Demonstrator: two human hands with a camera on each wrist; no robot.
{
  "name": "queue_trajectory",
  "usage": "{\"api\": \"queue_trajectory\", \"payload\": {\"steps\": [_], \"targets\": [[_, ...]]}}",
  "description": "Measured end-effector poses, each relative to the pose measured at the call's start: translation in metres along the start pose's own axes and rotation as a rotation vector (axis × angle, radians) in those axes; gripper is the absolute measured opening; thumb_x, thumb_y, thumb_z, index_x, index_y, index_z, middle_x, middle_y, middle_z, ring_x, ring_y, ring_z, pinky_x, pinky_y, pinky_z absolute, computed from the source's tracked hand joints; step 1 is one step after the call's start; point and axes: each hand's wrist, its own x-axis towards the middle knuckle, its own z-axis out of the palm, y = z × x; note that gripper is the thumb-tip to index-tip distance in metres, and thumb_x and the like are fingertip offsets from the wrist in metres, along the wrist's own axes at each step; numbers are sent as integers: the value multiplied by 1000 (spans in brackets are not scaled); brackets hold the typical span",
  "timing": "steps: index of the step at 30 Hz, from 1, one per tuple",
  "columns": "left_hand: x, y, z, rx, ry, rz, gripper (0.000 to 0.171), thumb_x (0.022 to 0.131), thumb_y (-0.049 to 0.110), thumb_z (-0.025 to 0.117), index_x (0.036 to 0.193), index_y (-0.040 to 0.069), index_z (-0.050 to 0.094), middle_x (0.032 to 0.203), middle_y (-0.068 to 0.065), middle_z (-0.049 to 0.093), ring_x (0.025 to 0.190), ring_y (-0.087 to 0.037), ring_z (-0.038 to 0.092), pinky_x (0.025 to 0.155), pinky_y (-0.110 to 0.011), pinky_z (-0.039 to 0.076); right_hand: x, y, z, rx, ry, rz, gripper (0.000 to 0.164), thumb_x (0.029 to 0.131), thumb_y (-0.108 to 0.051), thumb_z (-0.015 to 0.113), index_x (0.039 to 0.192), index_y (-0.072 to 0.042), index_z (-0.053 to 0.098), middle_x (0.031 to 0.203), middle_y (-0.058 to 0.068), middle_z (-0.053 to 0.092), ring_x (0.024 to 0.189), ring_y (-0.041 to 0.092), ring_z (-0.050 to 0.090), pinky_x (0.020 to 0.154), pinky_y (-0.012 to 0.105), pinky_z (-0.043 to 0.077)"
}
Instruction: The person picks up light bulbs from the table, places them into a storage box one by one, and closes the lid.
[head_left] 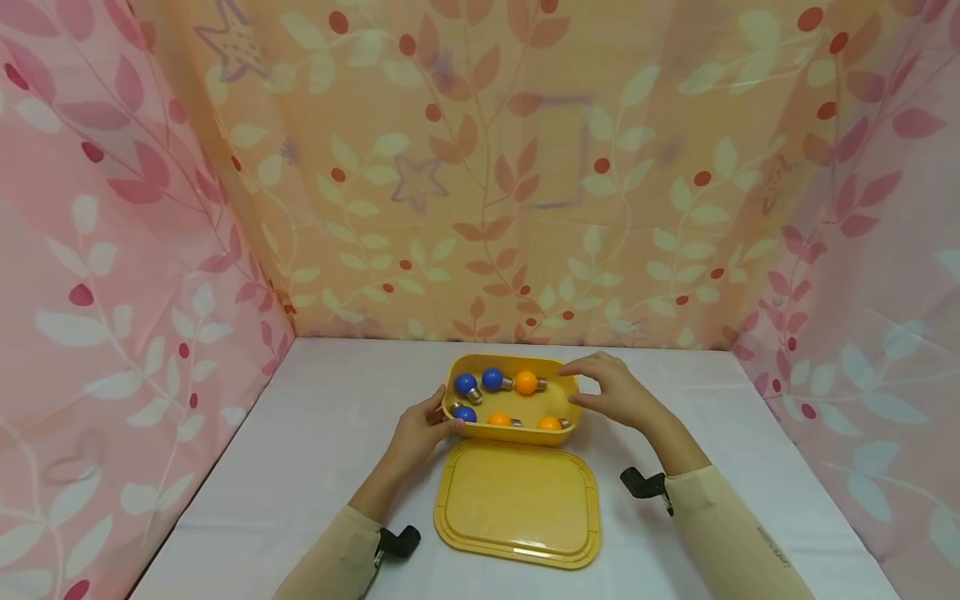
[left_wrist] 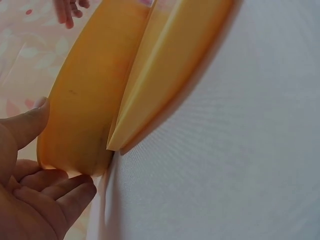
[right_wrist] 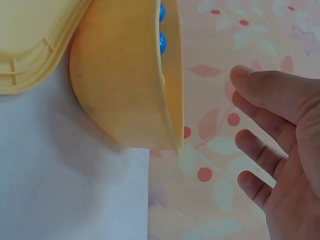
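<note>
A yellow plastic box [head_left: 517,433] stands uncovered on the table, with three blue bulbs [head_left: 492,379] and three orange bulbs [head_left: 526,382] lying in it, all with silvery screw bases. My left hand [head_left: 416,433] holds the box by its left end. In the left wrist view, that thumb lies against the box wall [left_wrist: 82,95] and the fingers curl about its end. Over the right end of the box is my right hand [head_left: 618,398], thumb and fingers spread apart. Nothing sits between them in the right wrist view, where the hand [right_wrist: 290,130] is apart from the rim.
The yellow lid [head_left: 517,504] lies flat on the white table [head_left: 300,467], just in front of the box. Patterned cloth [head_left: 480,208] hangs behind the table and along both sides. Each sleeve carries a black wrist camera [head_left: 643,483].
</note>
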Motion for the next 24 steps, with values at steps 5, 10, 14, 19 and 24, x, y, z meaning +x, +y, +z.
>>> {"api": "queue_trajectory", "payload": {"steps": [5, 10, 14, 19, 24], "targets": [[1, 0, 0, -1, 7, 21, 82, 90, 27, 81, 159, 16, 38, 159, -7, 45, 137, -27, 55, 105, -39, 53, -17, -3, -2, 30, 93, 22, 49, 87, -23, 84, 134, -23, 68, 134, -2, 67, 126, 25, 53, 110, 57, 41], [-1, -1, -2, -14, 1, 53, 82, 91, 24, 81, 158, 10, 37, 158, -11, 45, 137, -29, 55, 103, -38, 54, -37, -6, -2, 71, 140, 66, 54, 88, -24, 84, 138, -19, 65, 138, -1, 64, 129, 26, 51, 108, 59, 45], [-4, -1, -5, -1, -3, 67, 81, 91, 26, 80, 158, 8, 37, 157, -12, 46, 137, -29, 54, 103, -37, 54, -52, -8, 1, 104, 162, 89, 56, 88, -31, 83, 139, -20, 64, 140, -1, 63, 130, 26, 51, 110, 59, 44], [-12, 2, -9, 8, -12, 65, 81, 90, 27, 81, 158, 9, 39, 155, -13, 50, 137, -30, 54, 102, -39, 54, -69, -10, 8, 141, 173, 137, 61, 87, -45, 81, 141, -27, 62, 143, -1, 60, 133, 27, 50, 110, 63, 43], [-25, 5, -13, 44, -44, 28, 79, 90, 25, 82, 157, 13, 43, 157, -8, 47, 140, -31, 52, 107, -42, 51, -85, -10, 15, 176, 168, 178, 64, 86, -49, 80, 143, -30, 60, 145, -1, 58, 136, 28, 48, 109, 66, 43]]}}
